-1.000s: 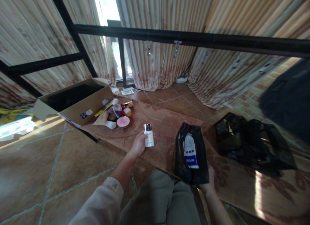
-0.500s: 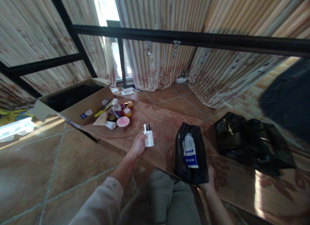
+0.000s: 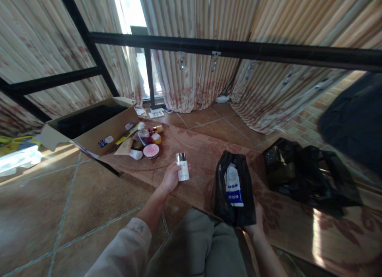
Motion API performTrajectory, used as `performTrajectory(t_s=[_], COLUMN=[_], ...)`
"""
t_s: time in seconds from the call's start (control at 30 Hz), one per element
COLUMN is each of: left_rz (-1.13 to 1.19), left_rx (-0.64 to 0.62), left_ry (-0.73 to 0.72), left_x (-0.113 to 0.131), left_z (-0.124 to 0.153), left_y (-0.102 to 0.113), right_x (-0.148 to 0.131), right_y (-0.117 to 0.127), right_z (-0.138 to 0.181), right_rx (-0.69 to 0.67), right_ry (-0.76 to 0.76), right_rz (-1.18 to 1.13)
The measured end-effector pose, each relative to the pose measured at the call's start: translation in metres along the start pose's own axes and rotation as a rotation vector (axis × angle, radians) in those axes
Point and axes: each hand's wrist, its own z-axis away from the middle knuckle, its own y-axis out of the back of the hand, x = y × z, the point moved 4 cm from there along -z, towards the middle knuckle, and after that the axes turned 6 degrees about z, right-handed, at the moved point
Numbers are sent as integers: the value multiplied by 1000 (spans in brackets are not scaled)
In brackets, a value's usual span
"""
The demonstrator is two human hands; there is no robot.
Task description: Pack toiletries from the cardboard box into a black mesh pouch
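A white bottle with a silver cap (image 3: 183, 170) is upright in my left hand (image 3: 171, 178), the thumb across its side. On the right, my right hand (image 3: 256, 225) grips the side of a black mesh pouch (image 3: 248, 189); its fingers are mostly hidden behind the fabric. The pouch gapes at the top, and a white and blue tube (image 3: 234, 189) shows inside it. Left of the bottle lies a group of cosmetics, among them a pink round compact (image 3: 151, 150), a yellow jar with a pale lid (image 3: 156, 138) and a beige tube (image 3: 124, 147).
A cardboard box (image 3: 98, 138) with dark contents stands at the left end of the cloth-covered bench (image 3: 191, 144). Black plastic bags (image 3: 310, 177) lie to the right. A black metal rail (image 3: 238, 46) crosses before the curtains (image 3: 179, 82). Papers (image 3: 156, 113) rest on the floor behind.
Almost nothing differs. The view has shifted very slightly; the bottle stays in my left hand and the pouch in my right.
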Motion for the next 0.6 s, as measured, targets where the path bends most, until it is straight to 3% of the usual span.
performTrajectory(t_s=[0.6], left_rz=[-28], left_rx=[9], left_ry=[0], left_x=[-3], left_z=[-3], left_y=[3], right_x=[0], right_y=[0], right_z=[0], right_rx=[9], right_ry=[-18], right_rz=[-31])
